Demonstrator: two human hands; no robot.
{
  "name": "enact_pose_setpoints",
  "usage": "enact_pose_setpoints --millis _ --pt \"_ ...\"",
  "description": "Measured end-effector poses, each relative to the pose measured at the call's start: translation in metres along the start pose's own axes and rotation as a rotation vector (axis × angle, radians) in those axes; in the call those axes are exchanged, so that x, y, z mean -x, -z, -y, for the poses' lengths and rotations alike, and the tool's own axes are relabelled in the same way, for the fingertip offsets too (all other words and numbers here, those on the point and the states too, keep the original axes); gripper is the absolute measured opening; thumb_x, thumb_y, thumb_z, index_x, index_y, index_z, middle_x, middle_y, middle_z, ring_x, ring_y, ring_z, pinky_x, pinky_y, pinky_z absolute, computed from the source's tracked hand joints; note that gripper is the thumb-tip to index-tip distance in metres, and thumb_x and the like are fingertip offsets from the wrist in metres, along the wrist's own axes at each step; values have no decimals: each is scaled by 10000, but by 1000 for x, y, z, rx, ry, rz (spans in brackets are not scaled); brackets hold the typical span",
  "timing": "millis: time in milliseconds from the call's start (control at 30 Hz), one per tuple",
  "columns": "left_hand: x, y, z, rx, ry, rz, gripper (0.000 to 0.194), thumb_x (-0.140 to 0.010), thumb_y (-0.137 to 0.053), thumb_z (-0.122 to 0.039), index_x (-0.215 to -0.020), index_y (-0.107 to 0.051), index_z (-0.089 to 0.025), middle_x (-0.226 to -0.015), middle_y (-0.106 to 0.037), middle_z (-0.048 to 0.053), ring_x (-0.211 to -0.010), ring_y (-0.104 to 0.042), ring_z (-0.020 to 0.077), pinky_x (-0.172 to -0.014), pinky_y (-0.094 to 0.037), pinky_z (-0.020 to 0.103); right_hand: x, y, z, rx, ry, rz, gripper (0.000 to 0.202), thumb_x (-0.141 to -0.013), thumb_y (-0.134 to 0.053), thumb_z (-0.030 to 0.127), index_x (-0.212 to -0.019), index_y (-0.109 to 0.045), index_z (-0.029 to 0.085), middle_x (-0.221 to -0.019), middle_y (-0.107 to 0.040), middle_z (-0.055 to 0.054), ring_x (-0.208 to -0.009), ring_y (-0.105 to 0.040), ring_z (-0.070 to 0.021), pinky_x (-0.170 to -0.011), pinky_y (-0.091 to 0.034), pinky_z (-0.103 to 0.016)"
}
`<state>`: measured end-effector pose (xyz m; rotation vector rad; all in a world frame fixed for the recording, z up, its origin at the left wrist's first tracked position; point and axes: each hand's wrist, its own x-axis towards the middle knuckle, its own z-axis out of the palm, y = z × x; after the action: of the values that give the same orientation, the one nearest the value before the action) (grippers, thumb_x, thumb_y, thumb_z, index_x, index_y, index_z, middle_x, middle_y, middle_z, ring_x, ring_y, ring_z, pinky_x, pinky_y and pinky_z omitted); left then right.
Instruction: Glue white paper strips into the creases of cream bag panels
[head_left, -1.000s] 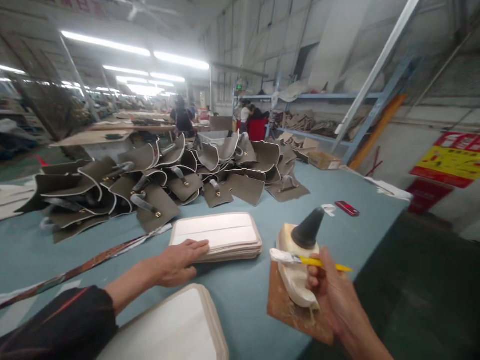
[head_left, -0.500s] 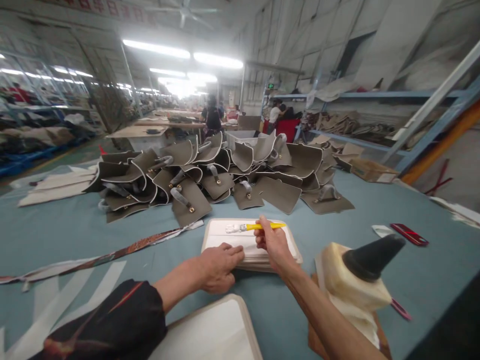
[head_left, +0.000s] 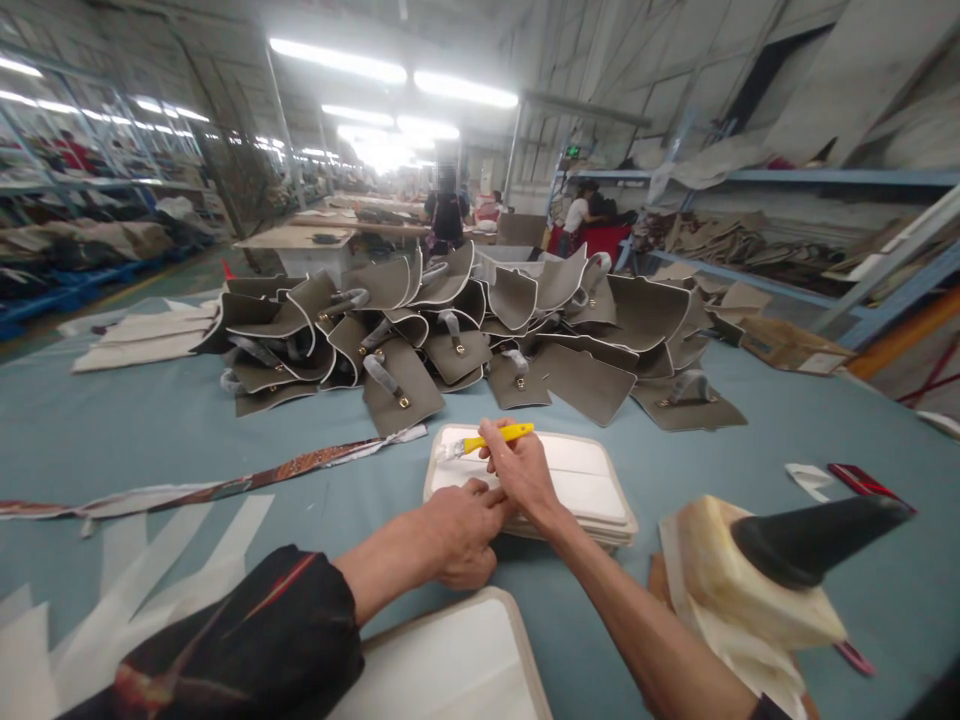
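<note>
My right hand (head_left: pixel 521 470) grips a flat paintbrush by its yellow handle (head_left: pixel 499 437), with the fingers closed round it. White stuff coats the bristles (head_left: pixel 451 450), which touch the top panel near its far left corner. That panel lies on a stack of white panels with beige edges (head_left: pixel 589 460). On the near edge of the stack rests my left hand (head_left: pixel 461 530), its fingers stretched out flat, the tips partly hidden by my right hand. Closer to me lies another white panel with a beige border (head_left: pixel 457 660), partly under my left sleeve.
Grey-brown bag pieces with wrapped handles (head_left: pixel 405 385) are heaped behind the stack. To the right stands a cream, glue-smeared container with a black cone (head_left: pixel 817 535). A red-and-black item (head_left: pixel 862 480) lies beyond it. White strips (head_left: pixel 180 570) and a patterned strip (head_left: pixel 285 470) lie left.
My right hand has moved the brush leftward over the top panel, to its far left corner. My left hand stays on the near edge. The view has turned a little to the left.
</note>
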<state>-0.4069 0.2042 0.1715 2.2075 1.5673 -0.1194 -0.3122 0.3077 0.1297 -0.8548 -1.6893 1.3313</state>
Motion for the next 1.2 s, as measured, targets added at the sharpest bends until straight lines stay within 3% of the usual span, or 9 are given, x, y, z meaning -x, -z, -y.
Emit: enact_pose_setpoints --millis 233,400,833,1200 --pt "1 5 -6 -23 25 27 743 -749 -544 -225 -1484 -445 -195 -1522 -559 127 -1344 -523 360 -1064 -527 513 -2 3 -5 145 23 1 464 -917 -592 661 -790 -642 218 -631 -661 0 -561 -609 -169 -554 -456 -256" --pt "2 10 -9 -36 27 44 765 -742 -559 -233 -1495 -430 -220 -1608 -480 101 -1377 -505 361 -1086 -517 532 -2 22 -4 236 40 -18 467 -926 -571 665 -805 -654 222 -626 -680 -5 -542 -625 -178 -552 -458 -261" --pt "-1 10 -8 -70 64 84 842 -763 -542 -184 -1582 -356 -128 -1701 -320 110 -1540 -347 326 -1233 -388 460 9 119 5 465 49 -86 426 -958 -549 586 -802 -685 214 -653 -716 -19 -568 -643 -178 -561 -452 -250" --pt "-1 1 3 -42 49 28 871 -748 -507 -167 -1604 -351 -137 -1686 -338 92 -1553 -338 283 -1264 -340 447 21 188 4 606 7 -183 398 -953 -541 563 -842 -703 216 -673 -729 -16 -609 -672 -190 -583 -445 -253"
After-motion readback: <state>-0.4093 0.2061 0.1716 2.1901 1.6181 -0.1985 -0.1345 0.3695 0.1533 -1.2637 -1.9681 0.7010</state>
